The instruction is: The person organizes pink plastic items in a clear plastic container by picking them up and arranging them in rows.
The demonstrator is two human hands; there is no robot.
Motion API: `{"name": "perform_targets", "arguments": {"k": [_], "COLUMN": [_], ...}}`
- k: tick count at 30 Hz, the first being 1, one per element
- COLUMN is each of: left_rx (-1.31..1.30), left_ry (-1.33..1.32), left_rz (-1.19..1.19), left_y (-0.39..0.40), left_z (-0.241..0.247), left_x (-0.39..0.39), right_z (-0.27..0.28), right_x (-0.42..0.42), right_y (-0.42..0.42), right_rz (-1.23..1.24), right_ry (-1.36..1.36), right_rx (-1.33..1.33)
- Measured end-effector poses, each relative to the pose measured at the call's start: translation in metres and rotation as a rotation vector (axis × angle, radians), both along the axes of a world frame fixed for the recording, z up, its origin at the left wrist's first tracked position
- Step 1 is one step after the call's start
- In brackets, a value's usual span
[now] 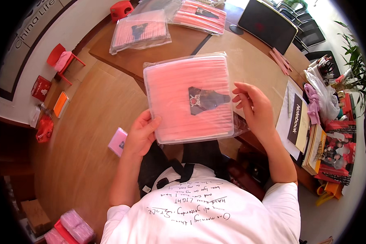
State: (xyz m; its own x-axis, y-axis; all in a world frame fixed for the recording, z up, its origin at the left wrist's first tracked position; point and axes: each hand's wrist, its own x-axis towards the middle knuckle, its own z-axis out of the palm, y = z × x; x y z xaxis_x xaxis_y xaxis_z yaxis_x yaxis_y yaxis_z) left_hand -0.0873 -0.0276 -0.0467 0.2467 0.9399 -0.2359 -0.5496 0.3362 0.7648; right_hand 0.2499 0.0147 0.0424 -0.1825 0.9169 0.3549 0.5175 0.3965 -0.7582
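A flat clear plastic case packed with rows of pink sticks is held up in front of me, over the desk's near edge. It bears a dark printed label, and loose clear film stands out past its edges. My left hand grips the case at its lower left side, thumb on top and fingers underneath. Just off its right side, my right hand has its fingers apart and slightly bent, with nothing visible in them. Whether those fingertips touch the film I cannot tell.
Similar pink packs, one at left and one at right, lie on the desk. Loose pink sticks are near a dark monitor. A notebook lies at right. On the floor is a small pink pack.
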Motion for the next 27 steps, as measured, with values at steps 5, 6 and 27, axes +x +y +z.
{"name": "perform_targets", "arguments": {"k": [5,6,27], "left_rx": [0.009,0.004,0.029], "left_ry": [0.027,0.019,0.247], "left_rz": [0.008,0.012,0.103], "left_y": [-0.005,-0.005,0.026], "left_z": [0.006,0.008,0.015], "left_x": [-0.002,-0.001,0.025], "right_z": [-0.012,-0.013,-0.026], "right_x": [0.008,0.009,0.031], "right_y": [0.001,0.003,0.012], "right_rz": [0.129,0.141,-0.063], "right_ry": [0.327,0.379,0.648], "right_rx": [-0.46,-0.487,-0.564]}}
